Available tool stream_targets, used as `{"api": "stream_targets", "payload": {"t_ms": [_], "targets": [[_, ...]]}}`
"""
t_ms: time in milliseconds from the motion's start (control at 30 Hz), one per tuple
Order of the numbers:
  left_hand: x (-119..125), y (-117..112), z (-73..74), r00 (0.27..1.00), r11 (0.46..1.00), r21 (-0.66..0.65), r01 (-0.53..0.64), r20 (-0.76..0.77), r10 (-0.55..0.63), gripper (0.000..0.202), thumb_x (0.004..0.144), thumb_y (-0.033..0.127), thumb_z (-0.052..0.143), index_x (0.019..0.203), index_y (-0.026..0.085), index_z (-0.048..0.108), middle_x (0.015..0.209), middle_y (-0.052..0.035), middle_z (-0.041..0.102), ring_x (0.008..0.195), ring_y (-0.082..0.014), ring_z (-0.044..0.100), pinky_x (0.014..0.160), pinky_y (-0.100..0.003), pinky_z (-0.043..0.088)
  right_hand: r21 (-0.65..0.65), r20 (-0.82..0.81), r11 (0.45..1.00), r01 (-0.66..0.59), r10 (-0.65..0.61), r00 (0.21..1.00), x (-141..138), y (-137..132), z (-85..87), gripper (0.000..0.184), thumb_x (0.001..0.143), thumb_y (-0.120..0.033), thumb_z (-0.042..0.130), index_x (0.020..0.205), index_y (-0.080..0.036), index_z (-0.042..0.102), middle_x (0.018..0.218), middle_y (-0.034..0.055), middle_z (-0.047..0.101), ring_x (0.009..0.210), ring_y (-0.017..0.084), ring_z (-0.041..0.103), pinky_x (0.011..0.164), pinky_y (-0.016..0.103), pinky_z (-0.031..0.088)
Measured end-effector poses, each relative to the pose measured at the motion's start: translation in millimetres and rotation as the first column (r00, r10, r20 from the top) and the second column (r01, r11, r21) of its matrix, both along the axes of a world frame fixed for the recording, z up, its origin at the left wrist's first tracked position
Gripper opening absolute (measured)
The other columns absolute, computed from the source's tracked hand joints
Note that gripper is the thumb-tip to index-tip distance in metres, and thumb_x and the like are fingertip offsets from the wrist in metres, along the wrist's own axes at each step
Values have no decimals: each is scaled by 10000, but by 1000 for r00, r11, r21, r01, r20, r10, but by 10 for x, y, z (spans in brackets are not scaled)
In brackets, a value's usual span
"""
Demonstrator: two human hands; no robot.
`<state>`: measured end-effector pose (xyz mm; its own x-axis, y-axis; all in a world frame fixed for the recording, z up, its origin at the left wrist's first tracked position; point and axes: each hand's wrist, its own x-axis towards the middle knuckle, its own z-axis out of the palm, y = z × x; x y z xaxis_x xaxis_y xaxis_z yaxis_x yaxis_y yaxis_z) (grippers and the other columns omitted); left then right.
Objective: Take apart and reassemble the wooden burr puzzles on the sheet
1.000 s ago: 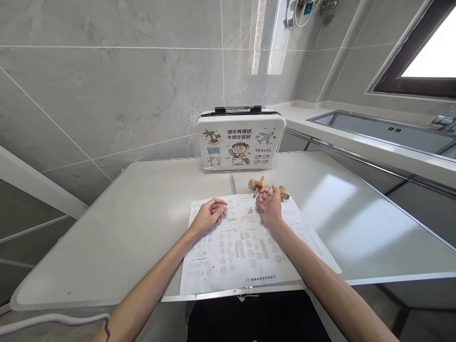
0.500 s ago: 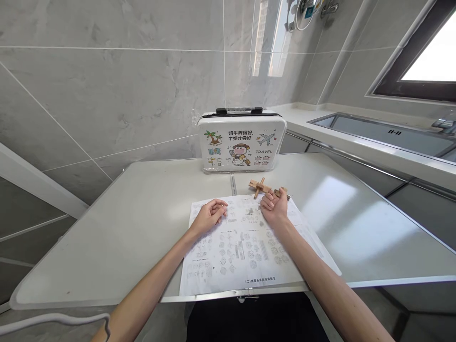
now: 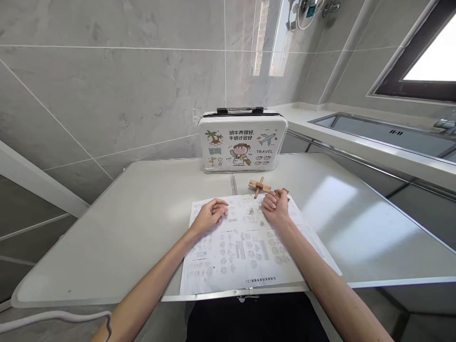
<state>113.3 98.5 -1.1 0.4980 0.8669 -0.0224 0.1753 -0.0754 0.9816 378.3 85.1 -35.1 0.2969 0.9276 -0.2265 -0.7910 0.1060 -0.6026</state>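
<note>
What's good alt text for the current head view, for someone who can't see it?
A person's left hand and right hand are curled over a printed sheet on a pale table; the right is by a cross-shaped wooden piece and partly hides more wood. Behind stands a white cartoon-printed case.

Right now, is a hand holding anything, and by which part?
The left hand shows nothing held. The right hand curls by the wood; I can't tell.

Printed diagram sheet [image 3: 242, 278]: matt paper. Off it: cross-shaped piece [image 3: 264, 187] at 12 o'clock, wood; travel case [image 3: 243, 144] beyond, glossy plastic under clear film; sink [image 3: 384, 131] at 2 o'clock, metal. Tabletop [image 3: 142, 228]: smooth, glossy.
</note>
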Motion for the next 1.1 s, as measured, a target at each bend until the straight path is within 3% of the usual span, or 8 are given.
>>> {"api": "stream_targets", "payload": {"t_ms": [200, 367, 467, 567, 800, 900, 1000, 1100], "targets": [[2, -7, 7, 1000, 1000, -1, -4, -3, 4, 366, 901, 514, 686, 1053, 183, 655, 822, -29, 665, 567, -92, 513, 526, -233, 408, -5, 65, 999, 45, -45, 997, -47, -31, 38, 418, 976, -533, 482, 699, -255, 336, 465, -109, 295, 326, 68, 228, 296, 204, 219], [3, -14, 10, 1000, 1000, 8, -2, 9, 2, 377, 896, 528, 689, 1049, 185, 657, 810, -27, 665, 556, -88, 505, 517, -228, 403, 21, 342, 991, 129, -128, 931, -183, -88, 151, 424, 960, -551, 506, 683, -249, 395, 460, -80, 376, 333, 77, 287, 320, 222, 220], [3, -18, 10, 1000, 1000, 10, -1, 15, 1, 389, 898, 534, 690, 1048, 178, 653, 816, -25, 665, 559, -86, 510, 532, -230, 409, 85, 508, 994, 75, -108, 855, -294, -153, 219, 396, 962, -506, 517, 670, -246, 451, 447, -59, 426, 352, 93, 321, 335, 230, 227], [7, -23, 8, 1000, 1000, 11, -3, 20, 3, 402, 900, 549, 688, 1049, 178, 649, 824, -24, 666, 565, -87, 515, 534, -232, 401, 110, 652, 992, -57, -29, 757, -388, -216, 254, 384, 967, -456, 507, 647, -252, 450, 434, -52, 432, 357, 107, 327, 357, 251, 249], [21, -48, 7, 997, 997, 58, 49, 58, -52, 406, 929, 571, 673, 1050, 184, 657, 827, -28, 666, 622, -113, 539, 631, -266, 460, 50, 931, 947, -318, 71, 357, -487, -303, 237, 398, 963, -360, 484, 586, -249, 421, 523, -19, 453, 511, 153, 379, 532, 307, 358], [24, -75, 13, 996, 988, 137, 77, 42, -84, 391, 959, 541, 655, 1147, 199, 682, 1091, -101, 703, 885, -178, 648, 849, -322, 524, 34, 978, 910, -413, 54, 199, -505, -331, 222, 336, 947, -328, 469, 622, -247, 448, 607, -4, 515, 595, 179, 442, 593, 320, 389], [41, -107, 17, 984, 973, 180, 142, 85, -159, 440, 965, 560, 649, 1268, 242, 676, 1368, -131, 633, 1241, -251, 608, 1086, -376, 466, 28, 995, 891, -453, 21, 101, -548, -362, 209, 287, 937, -313, 467, 658, -250, 486, 646, -5, 550, 632, 189, 475, 627, 320, 396], [66, -140, 21, 955, 958, 154, 242, 135, -263, 563, 924, 656, 655, 1302, 239, 682, 1344, -144, 658, 1304, -298, 593, 1133, -419, 449, 8, 998, 871, -492, 25, 59, -612, -392, 193, 261, 921, -329, 504, 672, -251, 512, 655, -8, 561, 632, 189, 483, 641, 314, 393]]}}
